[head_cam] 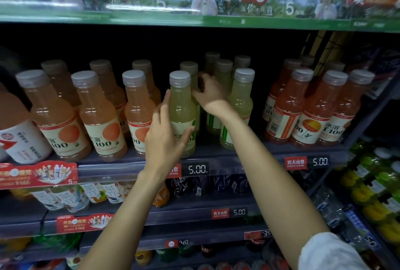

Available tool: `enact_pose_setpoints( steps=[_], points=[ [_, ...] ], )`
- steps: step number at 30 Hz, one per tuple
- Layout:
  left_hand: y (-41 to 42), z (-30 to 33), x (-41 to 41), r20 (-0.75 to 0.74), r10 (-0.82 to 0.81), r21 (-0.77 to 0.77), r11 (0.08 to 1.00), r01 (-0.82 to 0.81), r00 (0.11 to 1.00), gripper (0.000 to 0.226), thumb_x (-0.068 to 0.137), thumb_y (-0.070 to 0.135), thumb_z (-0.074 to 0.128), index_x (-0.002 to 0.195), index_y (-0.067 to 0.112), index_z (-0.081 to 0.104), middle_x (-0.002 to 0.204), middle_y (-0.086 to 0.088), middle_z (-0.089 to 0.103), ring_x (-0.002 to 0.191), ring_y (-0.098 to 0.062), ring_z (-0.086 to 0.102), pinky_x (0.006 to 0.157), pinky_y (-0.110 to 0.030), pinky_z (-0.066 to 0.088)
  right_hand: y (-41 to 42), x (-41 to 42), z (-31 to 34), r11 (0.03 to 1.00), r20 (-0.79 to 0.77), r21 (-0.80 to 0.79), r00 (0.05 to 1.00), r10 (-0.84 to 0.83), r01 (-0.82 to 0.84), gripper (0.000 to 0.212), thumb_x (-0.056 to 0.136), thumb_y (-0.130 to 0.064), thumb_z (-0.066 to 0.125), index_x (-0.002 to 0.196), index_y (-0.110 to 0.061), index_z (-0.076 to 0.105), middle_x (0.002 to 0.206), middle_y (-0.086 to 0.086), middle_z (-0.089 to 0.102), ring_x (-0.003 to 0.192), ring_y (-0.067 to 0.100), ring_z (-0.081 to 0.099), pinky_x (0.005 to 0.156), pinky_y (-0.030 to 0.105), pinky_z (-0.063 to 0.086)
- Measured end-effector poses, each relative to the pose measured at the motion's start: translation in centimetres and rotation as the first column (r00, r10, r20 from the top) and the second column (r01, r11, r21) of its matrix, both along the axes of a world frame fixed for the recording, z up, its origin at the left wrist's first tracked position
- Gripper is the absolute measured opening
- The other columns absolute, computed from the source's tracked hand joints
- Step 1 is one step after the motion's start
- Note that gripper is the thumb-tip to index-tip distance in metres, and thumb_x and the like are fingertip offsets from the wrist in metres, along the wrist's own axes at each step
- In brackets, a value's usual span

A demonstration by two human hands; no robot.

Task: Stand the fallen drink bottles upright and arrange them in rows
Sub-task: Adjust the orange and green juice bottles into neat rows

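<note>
A pale green lemon drink bottle [181,105] stands upright at the front of the middle shelf [249,154]. My left hand [165,137] grips it around the label, thumb on its right side. My right hand [211,94] reaches past it, its fingers curled round the neck of the second green bottle [190,70] behind. More green bottles stand upright to the right, one at the front [241,105] and others behind it [224,72].
Orange drink bottles [98,116] stand in rows on the left, red-orange ones [313,109] on the right. A green promotional strip [194,7] edges the shelf above. Price tags [197,169] line the shelf front. Lower shelves hold tea and other drinks.
</note>
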State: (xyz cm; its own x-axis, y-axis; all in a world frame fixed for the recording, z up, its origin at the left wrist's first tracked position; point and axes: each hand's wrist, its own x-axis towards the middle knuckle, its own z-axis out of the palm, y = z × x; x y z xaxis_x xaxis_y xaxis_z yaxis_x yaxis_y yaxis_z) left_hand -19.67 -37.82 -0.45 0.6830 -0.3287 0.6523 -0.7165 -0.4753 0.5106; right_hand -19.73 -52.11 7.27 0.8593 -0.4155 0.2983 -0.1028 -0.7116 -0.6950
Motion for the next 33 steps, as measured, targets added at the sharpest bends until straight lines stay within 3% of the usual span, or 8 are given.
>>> enact_pose_setpoints(
  steps=[3, 7, 13, 15, 19, 27, 29, 33],
  points=[
    [0.0, 0.0, -0.1, -0.009, -0.001, 0.003, 1.0, 0.001, 1.0, 0.094, 0.08, 0.035, 0.075, 0.152, 0.016, 0.016, 0.127, -0.014, 0.049, 0.095, -0.034, 0.061, 0.07, -0.04, 0.052, 0.2, 0.1, 0.1, 0.978, 0.103, 0.206, 0.995, 0.005, -0.027, 0.048, 0.086, -0.011, 0.064, 0.13, -0.003, 0.046, 0.127, 0.016, 0.056, 0.117, 0.026, 0.054, 0.098, 0.038, 0.045],
    [0.0, 0.0, 0.0, -0.003, -0.005, 0.002, 1.0, 0.005, 1.0, 0.094, 0.08, 0.033, 0.076, 0.152, 0.015, 0.017, 0.128, -0.013, 0.049, 0.096, -0.032, 0.06, 0.069, -0.038, 0.052, 0.0, -0.3, 0.0, 0.99, 0.166, -0.037, 0.978, -0.125, 0.133, 0.028, 0.084, -0.023, 0.069, 0.106, -0.007, 0.062, 0.106, 0.01, 0.067, 0.097, 0.021, 0.063, 0.072, 0.024, 0.044],
    [0.0, 0.0, 0.0, 0.003, -0.001, -0.001, 1.0, 0.001, 1.0, 0.094, 0.079, 0.034, 0.076, 0.151, 0.016, 0.017, 0.129, -0.012, 0.049, 0.098, -0.032, 0.06, 0.069, -0.041, 0.054, -0.6, -0.5, 0.0, 0.996, 0.128, 0.076, 0.99, -0.051, 0.041, 0.046, 0.088, -0.016, 0.064, 0.129, -0.006, 0.047, 0.126, 0.01, 0.059, 0.116, 0.021, 0.057, 0.094, 0.034, 0.048],
    [0.0, 0.0, 0.0, 0.0, -0.003, 0.0, 1.0, 0.003, 1.0, 0.095, 0.079, 0.035, 0.075, 0.152, 0.017, 0.016, 0.13, -0.012, 0.048, 0.1, -0.032, 0.059, 0.07, -0.042, 0.055, -0.2, -0.4, 0.1, 0.996, 0.14, 0.069, 0.988, -0.07, 0.061, 0.049, 0.086, -0.015, 0.067, 0.13, -0.006, 0.047, 0.118, 0.01, 0.063, 0.108, 0.021, 0.061, 0.087, 0.032, 0.05],
    [0.0, 0.0, -0.1, -0.008, 0.004, 0.003, 1.0, -0.004, 1.0, 0.095, 0.079, 0.034, 0.075, 0.152, 0.017, 0.016, 0.129, -0.012, 0.049, 0.1, -0.032, 0.059, 0.072, -0.041, 0.053, 0.3, 0.0, 0.0, 0.979, 0.102, -0.156, 0.988, -0.118, 0.133, 0.035, 0.088, -0.017, 0.061, 0.121, -0.005, 0.055, 0.112, 0.013, 0.061, 0.101, 0.025, 0.059, 0.073, 0.026, 0.04],
    [0.0, 0.0, 0.0, -0.019, -0.004, -0.001, 1.0, 0.004, 1.0, 0.096, 0.079, 0.035, 0.076, 0.152, 0.019, 0.014, 0.129, -0.013, 0.048, 0.101, -0.033, 0.06, 0.073, -0.045, 0.056, -0.2, 0.2, -1.0, 0.998, 0.083, 0.05, 0.996, -0.039, 0.034, 0.047, 0.09, -0.013, 0.06, 0.132, -0.007, 0.043, 0.133, 0.012, 0.052, 0.124, 0.026, 0.049, 0.101, 0.039, 0.043],
    [0.0, 0.0, 0.0, -0.012, -0.004, -0.001, 1.0, 0.004, 1.0, 0.096, 0.079, 0.036, 0.075, 0.151, 0.018, 0.014, 0.129, -0.013, 0.048, 0.1, -0.033, 0.06, 0.072, -0.046, 0.056, 0.0, 0.3, -1.1, 0.995, 0.121, 0.09, 0.991, -0.062, 0.051, 0.044, 0.087, -0.015, 0.065, 0.126, -0.006, 0.047, 0.127, 0.01, 0.058, 0.117, 0.024, 0.055, 0.096, 0.04, 0.047],
    [0.0, -0.1, 0.2, 0.002, -0.017, -0.003, 1.0, 0.017, 1.0, 0.095, 0.08, 0.038, 0.074, 0.151, 0.017, 0.016, 0.13, -0.012, 0.048, 0.1, -0.031, 0.06, 0.069, -0.044, 0.056, 0.3, 0.3, -0.9, 0.983, 0.151, -0.099, 0.979, -0.137, 0.153, 0.045, 0.084, -0.024, 0.068, 0.124, -0.011, 0.051, 0.113, 0.007, 0.063, 0.1, 0.022, 0.061, 0.08, 0.033, 0.05]
  ],
)
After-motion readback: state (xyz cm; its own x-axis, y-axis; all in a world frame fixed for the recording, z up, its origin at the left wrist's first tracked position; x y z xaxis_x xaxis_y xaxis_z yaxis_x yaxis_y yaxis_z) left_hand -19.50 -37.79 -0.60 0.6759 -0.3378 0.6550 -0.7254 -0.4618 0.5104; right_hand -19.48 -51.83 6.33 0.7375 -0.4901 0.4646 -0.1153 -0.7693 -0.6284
